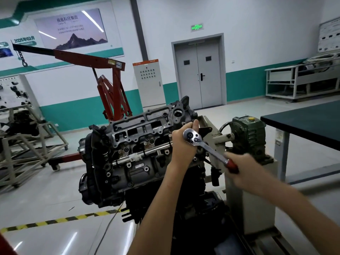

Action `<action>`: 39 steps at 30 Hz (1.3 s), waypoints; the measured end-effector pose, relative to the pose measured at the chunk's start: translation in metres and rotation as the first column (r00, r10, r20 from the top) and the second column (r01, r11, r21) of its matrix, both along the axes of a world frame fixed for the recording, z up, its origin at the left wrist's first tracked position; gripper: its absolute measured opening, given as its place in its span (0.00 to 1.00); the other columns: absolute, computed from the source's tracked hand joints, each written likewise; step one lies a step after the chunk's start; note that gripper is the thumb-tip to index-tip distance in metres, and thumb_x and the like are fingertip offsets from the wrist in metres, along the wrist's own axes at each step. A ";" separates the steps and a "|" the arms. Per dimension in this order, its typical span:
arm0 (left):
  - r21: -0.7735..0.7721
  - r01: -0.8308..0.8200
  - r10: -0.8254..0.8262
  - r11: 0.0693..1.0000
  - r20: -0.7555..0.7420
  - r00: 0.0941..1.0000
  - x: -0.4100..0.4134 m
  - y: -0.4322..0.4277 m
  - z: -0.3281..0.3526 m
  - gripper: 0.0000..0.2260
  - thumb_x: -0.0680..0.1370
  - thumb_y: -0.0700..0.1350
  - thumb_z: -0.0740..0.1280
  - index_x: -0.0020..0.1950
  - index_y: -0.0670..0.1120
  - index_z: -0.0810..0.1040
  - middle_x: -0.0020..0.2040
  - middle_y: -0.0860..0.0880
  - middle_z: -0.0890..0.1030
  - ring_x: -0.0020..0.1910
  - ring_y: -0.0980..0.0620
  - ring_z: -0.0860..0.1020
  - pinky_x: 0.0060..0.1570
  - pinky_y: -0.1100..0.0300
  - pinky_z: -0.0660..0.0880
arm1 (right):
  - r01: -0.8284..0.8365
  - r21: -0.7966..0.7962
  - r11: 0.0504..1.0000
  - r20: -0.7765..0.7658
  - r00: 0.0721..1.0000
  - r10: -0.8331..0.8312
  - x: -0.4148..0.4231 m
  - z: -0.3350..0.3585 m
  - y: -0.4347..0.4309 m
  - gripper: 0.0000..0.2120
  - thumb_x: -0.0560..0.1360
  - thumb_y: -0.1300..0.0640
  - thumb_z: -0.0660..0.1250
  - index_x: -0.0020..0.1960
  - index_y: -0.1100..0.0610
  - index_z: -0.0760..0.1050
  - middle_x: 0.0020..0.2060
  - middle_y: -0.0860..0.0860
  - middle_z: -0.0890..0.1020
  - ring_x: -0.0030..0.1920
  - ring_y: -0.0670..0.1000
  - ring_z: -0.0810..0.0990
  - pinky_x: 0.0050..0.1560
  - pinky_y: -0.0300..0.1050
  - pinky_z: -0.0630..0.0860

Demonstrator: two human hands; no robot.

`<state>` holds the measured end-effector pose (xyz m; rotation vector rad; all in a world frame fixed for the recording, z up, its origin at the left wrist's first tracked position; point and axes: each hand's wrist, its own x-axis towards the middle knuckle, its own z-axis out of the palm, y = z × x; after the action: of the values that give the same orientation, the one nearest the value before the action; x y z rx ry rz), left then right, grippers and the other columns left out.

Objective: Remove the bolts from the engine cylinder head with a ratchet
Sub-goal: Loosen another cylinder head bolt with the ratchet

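Head view, left to right.

- Red engine hoist [112, 83] stands behind and left, well apart from the work. Count: one.
- Engine on its stand at centre, cylinder head [143, 126] uppermost and tilted toward the camera. Count: one. Several bolt heads show along its top face, too small for a firm count.
- Left hand [183, 144] is cupped under the ratchet [206, 147] head at the near-right end of the cylinder head, with its thumb laid against the head. The socket and bolt beneath are hidden.
- Right hand [241, 168], blurred, is clenched round the red handle. Count: one ratchet, two hands, both on it.
- Green gearbox [248, 137] and dark table [303, 126] lie to the right. One of each.

Risks, as judged:
- If the pull tips the ratchet off axis, the socket could ride off the bolt and round it.
- A sudden release could throw the right hand's knuckles into the stand.
- A hard pull might rock the engine.
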<state>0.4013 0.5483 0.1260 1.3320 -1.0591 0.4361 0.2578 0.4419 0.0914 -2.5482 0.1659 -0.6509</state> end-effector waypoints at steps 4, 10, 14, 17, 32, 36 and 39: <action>-0.083 -0.002 -0.008 0.997 -0.111 0.994 -0.010 -0.007 0.000 0.22 0.82 0.43 0.60 0.31 0.34 0.62 0.25 0.40 0.63 0.25 0.43 0.59 0.27 0.53 0.58 | -0.115 0.521 0.846 0.188 0.982 0.018 0.015 -0.043 0.083 0.09 0.71 0.66 0.66 0.38 0.54 0.71 0.23 0.48 0.72 0.20 0.44 0.70 0.22 0.35 0.67; 0.016 0.016 -0.015 1.000 -0.064 0.998 -0.003 0.007 0.004 0.21 0.82 0.42 0.62 0.32 0.33 0.63 0.27 0.36 0.63 0.27 0.44 0.60 0.28 0.52 0.58 | -0.074 0.391 0.917 0.187 0.982 -0.001 0.016 -0.036 0.074 0.14 0.68 0.69 0.65 0.32 0.53 0.66 0.23 0.47 0.69 0.22 0.42 0.69 0.25 0.31 0.64; 0.160 -0.014 0.002 0.987 0.078 0.997 0.004 0.016 0.013 0.21 0.80 0.39 0.64 0.29 0.36 0.65 0.24 0.40 0.65 0.24 0.51 0.62 0.25 0.56 0.59 | -0.035 -0.068 0.997 -0.052 0.998 0.031 -0.002 0.011 0.000 0.05 0.70 0.62 0.66 0.40 0.54 0.73 0.31 0.48 0.75 0.30 0.44 0.75 0.35 0.40 0.77; 0.169 -0.005 -0.015 0.986 0.114 0.993 0.004 0.017 0.012 0.20 0.80 0.38 0.64 0.28 0.38 0.65 0.23 0.45 0.65 0.23 0.53 0.61 0.26 0.58 0.59 | 0.014 -0.418 0.908 -0.057 0.997 -0.042 -0.001 0.054 -0.030 0.02 0.72 0.57 0.66 0.44 0.53 0.73 0.29 0.43 0.74 0.30 0.38 0.73 0.31 0.32 0.70; -0.026 -0.003 0.001 1.000 -0.073 0.997 -0.006 0.007 0.001 0.20 0.81 0.39 0.62 0.31 0.36 0.61 0.27 0.40 0.61 0.27 0.50 0.59 0.28 0.55 0.57 | -0.105 0.492 0.864 0.210 0.978 -0.001 0.020 -0.044 0.097 0.13 0.71 0.68 0.65 0.35 0.52 0.68 0.23 0.47 0.69 0.20 0.43 0.68 0.24 0.31 0.64; 0.187 -0.018 -0.002 0.982 0.106 0.994 0.004 0.017 0.008 0.20 0.80 0.39 0.64 0.29 0.40 0.65 0.26 0.46 0.66 0.26 0.56 0.63 0.28 0.59 0.61 | -0.080 0.049 0.996 0.021 0.997 0.079 -0.008 -0.005 0.016 0.11 0.70 0.66 0.67 0.38 0.52 0.70 0.27 0.48 0.75 0.25 0.44 0.73 0.28 0.36 0.71; 0.237 0.027 -0.059 0.971 0.130 0.990 0.007 0.017 0.011 0.20 0.80 0.40 0.64 0.29 0.40 0.65 0.26 0.47 0.66 0.26 0.56 0.62 0.28 0.56 0.60 | -0.042 -0.342 0.939 -0.061 0.998 0.022 -0.011 0.042 -0.025 0.11 0.72 0.61 0.67 0.43 0.47 0.67 0.28 0.42 0.73 0.27 0.39 0.74 0.30 0.28 0.70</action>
<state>0.4086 0.5650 0.1373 1.5010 -1.2818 0.3815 0.2469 0.4170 0.1338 -2.8997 0.0304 -0.6432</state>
